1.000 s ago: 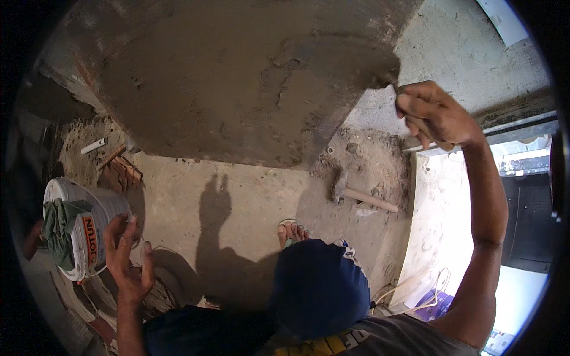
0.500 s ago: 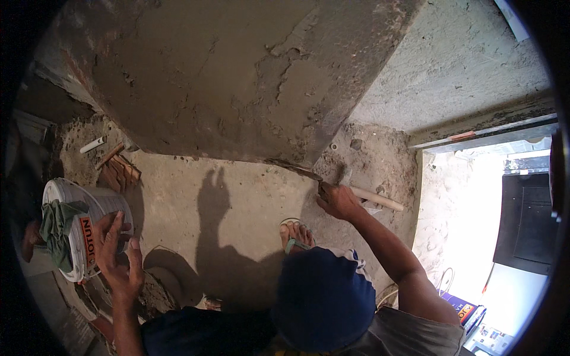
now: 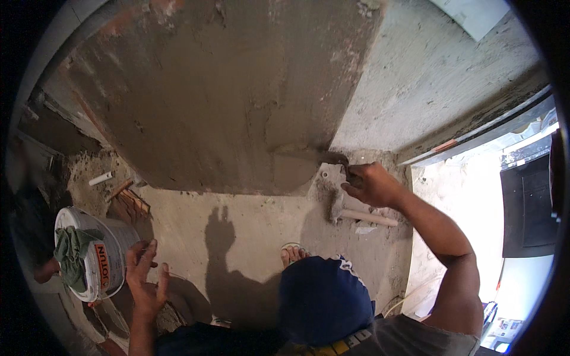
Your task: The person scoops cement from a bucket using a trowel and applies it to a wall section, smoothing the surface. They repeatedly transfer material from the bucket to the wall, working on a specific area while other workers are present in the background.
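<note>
My right hand [image 3: 375, 185] is closed round the handle of a trowel [image 3: 333, 158], at the lower right edge of a wall section coated in wet grey-brown plaster [image 3: 219, 107]. The trowel's blade lies against the plaster and is blurred, blending with it. My left hand [image 3: 146, 279] is raised with its fingers spread and holds nothing. Beside it, on the left, stands a white bucket [image 3: 122, 234] with a green cloth [image 3: 72, 252] over its end.
A hammer-like tool with a pale handle [image 3: 371, 218] lies on the floor right of my sandalled foot [image 3: 292, 254]. Brick pieces [image 3: 133, 202] and a short white pipe [image 3: 101, 178] lie at left. A dark blue cap [image 3: 323, 302] fills the lower middle. At right is a bright doorway [image 3: 454, 231].
The trowel has moved up onto the plaster's lower right part, and the rough ridge there now looks smoothed. My left hand stays raised and open. The whole view has shifted.
</note>
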### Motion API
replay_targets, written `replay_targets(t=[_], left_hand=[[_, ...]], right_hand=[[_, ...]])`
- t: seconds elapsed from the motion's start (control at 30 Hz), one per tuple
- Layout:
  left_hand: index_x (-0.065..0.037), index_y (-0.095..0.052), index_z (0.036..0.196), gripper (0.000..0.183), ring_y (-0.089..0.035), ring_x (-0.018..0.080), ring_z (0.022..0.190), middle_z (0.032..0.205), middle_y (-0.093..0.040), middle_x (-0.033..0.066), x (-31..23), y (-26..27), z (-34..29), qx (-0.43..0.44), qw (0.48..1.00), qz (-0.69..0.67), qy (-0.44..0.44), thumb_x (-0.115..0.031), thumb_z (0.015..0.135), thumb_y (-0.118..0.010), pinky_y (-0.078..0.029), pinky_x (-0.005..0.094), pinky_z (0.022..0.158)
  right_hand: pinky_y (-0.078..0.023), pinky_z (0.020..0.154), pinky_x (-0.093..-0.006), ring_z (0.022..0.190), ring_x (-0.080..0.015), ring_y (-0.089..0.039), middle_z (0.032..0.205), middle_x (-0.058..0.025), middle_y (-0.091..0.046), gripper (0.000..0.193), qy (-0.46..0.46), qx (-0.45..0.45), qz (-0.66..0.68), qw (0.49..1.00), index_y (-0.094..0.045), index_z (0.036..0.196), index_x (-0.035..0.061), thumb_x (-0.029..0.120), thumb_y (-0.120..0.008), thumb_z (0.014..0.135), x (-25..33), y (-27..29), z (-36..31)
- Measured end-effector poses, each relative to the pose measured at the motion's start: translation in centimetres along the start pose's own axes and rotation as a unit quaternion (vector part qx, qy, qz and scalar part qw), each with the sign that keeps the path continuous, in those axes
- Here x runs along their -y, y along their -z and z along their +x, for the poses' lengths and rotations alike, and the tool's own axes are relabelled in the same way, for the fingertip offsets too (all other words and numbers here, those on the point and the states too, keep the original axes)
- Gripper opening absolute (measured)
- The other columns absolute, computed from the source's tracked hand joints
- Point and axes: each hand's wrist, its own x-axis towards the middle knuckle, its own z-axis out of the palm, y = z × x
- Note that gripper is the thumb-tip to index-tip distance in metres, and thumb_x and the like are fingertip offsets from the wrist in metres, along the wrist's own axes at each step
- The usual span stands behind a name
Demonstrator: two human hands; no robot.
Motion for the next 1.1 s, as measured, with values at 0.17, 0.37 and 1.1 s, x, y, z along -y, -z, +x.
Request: replay_targets(t=[0.17,0.37,1.1], left_hand=[[-0.002,-0.065,0.132,0.051,-0.062,0.0303,0.099,0.126,-0.057,0.0215,-0.1,-0.7,0.1,0.034,0.999,-0.013,0.004,-0.007,0.081,-0.069,-0.056,0.0381,0.075],[-0.003,-0.066,0.131,0.054,-0.060,0.0306,0.098,0.125,-0.056,0.0220,0.1,-0.7,0.5,0.034,0.999,-0.023,-0.010,-0.005,0.078,-0.072,-0.056,0.0382,0.074],[0.002,-0.068,0.125,0.043,-0.063,0.0310,0.101,0.120,-0.058,0.0221,-0.1,2.7,-3.2,-0.010,0.999,-0.029,0.009,-0.013,0.085,-0.069,-0.057,0.0367,0.070]], right_hand=[[-0.054,0.071,-0.0428,0.075,-0.0364,-0.068,0.084,-0.0231,-0.068,0.022,-0.039,0.090,-0.006,0.995,-0.067,0.092,-0.0018,0.020,-0.073,0.090,5.2,10.5,2.2],[-0.052,0.054,-0.0345,0.058,-0.0209,-0.066,0.066,-0.0096,-0.063,0.031,-0.046,0.045,0.009,0.998,-0.065,0.081,-0.0021,0.026,-0.073,0.091,7.2,18.6,4.4],[-0.047,0.056,-0.0286,0.061,-0.0114,-0.056,0.070,-0.0023,-0.055,0.044,-0.030,-0.301,0.416,0.858,-0.060,0.107,-0.0020,0.041,-0.050,0.107,5.9,-5.1,0.5]])
